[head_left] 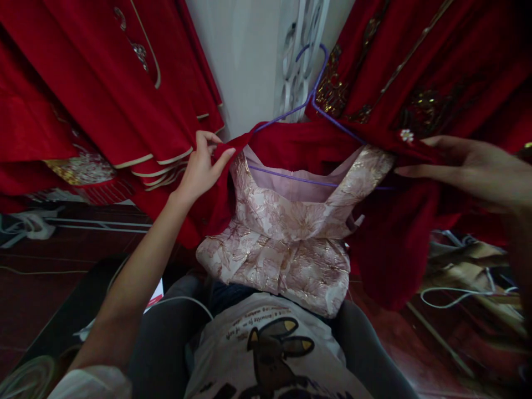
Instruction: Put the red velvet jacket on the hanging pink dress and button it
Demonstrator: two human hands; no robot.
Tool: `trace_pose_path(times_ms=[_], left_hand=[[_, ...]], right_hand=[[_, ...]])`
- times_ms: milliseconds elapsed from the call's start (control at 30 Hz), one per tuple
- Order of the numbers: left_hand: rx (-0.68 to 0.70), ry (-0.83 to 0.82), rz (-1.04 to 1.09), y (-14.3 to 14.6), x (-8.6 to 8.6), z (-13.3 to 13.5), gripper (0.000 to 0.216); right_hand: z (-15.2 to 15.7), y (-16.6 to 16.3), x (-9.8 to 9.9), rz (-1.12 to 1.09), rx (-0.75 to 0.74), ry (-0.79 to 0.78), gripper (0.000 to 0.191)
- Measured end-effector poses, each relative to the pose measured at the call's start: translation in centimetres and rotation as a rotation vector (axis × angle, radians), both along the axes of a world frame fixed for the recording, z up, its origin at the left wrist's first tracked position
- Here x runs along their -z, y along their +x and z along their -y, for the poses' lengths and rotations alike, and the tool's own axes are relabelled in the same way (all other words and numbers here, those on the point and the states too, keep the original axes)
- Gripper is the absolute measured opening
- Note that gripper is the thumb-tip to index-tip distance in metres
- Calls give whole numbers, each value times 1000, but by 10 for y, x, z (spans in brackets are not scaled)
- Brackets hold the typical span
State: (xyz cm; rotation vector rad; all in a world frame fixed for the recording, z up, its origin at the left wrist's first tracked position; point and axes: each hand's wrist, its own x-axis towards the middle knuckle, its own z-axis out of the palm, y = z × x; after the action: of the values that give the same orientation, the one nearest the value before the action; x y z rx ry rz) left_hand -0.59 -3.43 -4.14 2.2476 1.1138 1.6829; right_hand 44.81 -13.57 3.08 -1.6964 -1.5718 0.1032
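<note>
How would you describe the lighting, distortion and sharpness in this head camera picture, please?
Head view: dim, uneven light, brightest on the pale wall; wide-angle bending at the edges stretches the right hand and forearm; left hand and pink brocade dress reasonably sharp; the red garment sinks into shadow lower right; slight gleam on gold embroidery.
</note>
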Motion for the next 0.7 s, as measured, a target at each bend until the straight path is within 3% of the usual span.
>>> trace_pose_path(times_ms=[67, 133, 233, 367, 500, 633, 700], left_hand=[[24, -32, -49, 6, 0, 4, 50], [16, -54, -100, 11, -1, 7, 47], [-18, -69, -156, 18, -2, 13, 34], [-53, -34, -268, 27, -1, 23, 22], [-54, -29, -309, 28, -2, 30, 18], [-59, -50, -225, 18, -5, 31, 19], [-72, -42, -178, 13, -6, 29, 19]], right_hand=[[3, -28, 6, -154, -95, -55, 41], [0, -40, 16, -116, -100, 43, 40], [-11, -42, 35, 106, -28, 183, 49], [-24, -51, 62, 352, -14, 101, 66], [-29, -69, 72, 396, 64, 236, 57], [-29, -66, 67, 336, 114, 409, 39], [-32, -58, 65, 259, 100, 405, 32]])
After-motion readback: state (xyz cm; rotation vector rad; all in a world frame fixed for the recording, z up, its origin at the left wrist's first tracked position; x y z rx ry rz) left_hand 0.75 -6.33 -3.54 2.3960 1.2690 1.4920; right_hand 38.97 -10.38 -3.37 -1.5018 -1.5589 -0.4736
